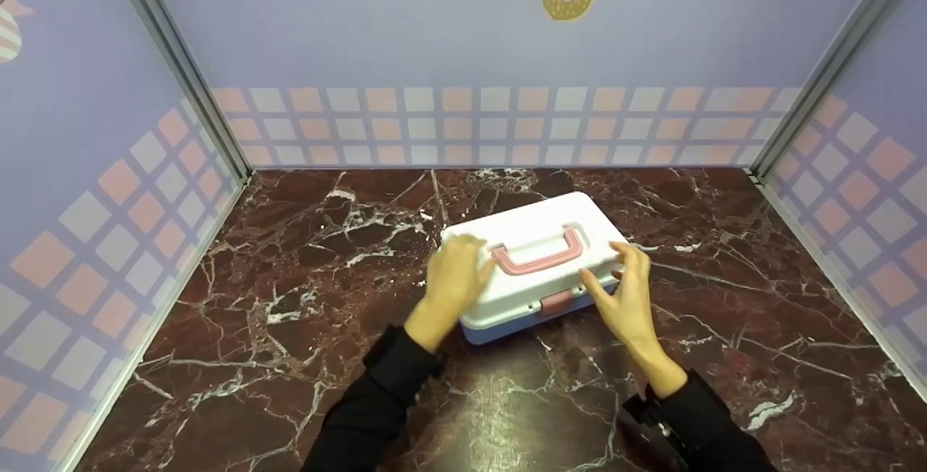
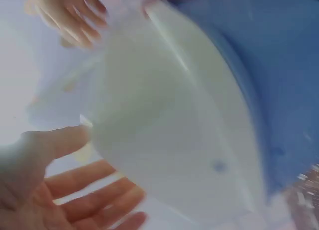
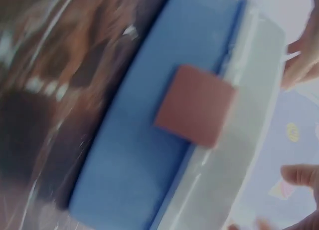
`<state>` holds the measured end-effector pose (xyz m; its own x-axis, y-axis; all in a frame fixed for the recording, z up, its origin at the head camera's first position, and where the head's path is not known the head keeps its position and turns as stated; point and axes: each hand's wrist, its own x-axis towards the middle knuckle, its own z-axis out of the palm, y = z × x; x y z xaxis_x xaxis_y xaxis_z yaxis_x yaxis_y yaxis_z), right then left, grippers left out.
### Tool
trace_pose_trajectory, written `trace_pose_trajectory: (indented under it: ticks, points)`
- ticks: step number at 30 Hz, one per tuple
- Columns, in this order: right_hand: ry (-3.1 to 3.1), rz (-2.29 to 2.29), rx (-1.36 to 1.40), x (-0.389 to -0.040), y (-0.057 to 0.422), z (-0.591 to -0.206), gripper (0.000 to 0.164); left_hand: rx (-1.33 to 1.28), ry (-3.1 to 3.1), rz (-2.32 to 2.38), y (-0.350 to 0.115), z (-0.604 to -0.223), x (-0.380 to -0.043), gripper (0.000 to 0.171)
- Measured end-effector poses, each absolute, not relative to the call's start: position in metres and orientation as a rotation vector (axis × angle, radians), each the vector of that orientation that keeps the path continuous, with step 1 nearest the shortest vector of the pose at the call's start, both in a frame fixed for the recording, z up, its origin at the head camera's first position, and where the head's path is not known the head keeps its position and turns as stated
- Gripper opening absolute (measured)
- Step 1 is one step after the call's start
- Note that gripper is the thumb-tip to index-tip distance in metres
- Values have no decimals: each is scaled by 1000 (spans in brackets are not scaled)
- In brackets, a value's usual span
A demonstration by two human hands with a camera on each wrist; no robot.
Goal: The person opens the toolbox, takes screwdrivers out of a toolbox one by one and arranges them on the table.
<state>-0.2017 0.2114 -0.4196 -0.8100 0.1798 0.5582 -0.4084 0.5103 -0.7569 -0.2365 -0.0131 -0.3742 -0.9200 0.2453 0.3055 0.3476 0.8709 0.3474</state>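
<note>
A box with a white lid, a blue base and a pink carrying handle sits slightly turned on the table. On its front is a pink latch, seen large in the right wrist view, lying across the seam between lid and base. My left hand is at the lid's left end, blurred in the head view; its fingers are spread in the left wrist view. At the right front corner, my right hand has thumb and fingers apart. Whether either hand touches the lid, I cannot tell.
Dark red marbled tabletop surrounds the box. Behind it rises a lilac back wall with checks and sweets printed on it. Similar side walls stand left and right, joined by grey metal corner posts.
</note>
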Motion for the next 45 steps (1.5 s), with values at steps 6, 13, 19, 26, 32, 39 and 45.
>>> trace_pose_trajectory:
  ticks: [6,13,19,26,32,39,45]
  points:
    - [-2299,1747,51,-190,204,-414,74,-396,-2748,-1031,-32,-387,-282,56]
    - [-2437,1822,-28,-189,193,-412,82,-394,-2711,-1370,-42,-405,-307,50]
    - [-2564,1646,-77,-193,188,-415,87,-358,-2656,-1408,-43,-407,-304,40]
    - [-2523,1548,-77,-207,187,-421,89,-297,-2696,-1258,-41,-401,-286,36]
    - [-2497,1484,-43,-219,192,-424,86,-263,-2745,-1093,-36,-396,-265,31]
    - [-2492,1499,0,-233,202,-423,79,-201,-2775,-897,-26,-395,-241,39]
    - [-2479,1588,97,-246,213,-426,74,-230,-2712,-765,-17,-397,-223,45]
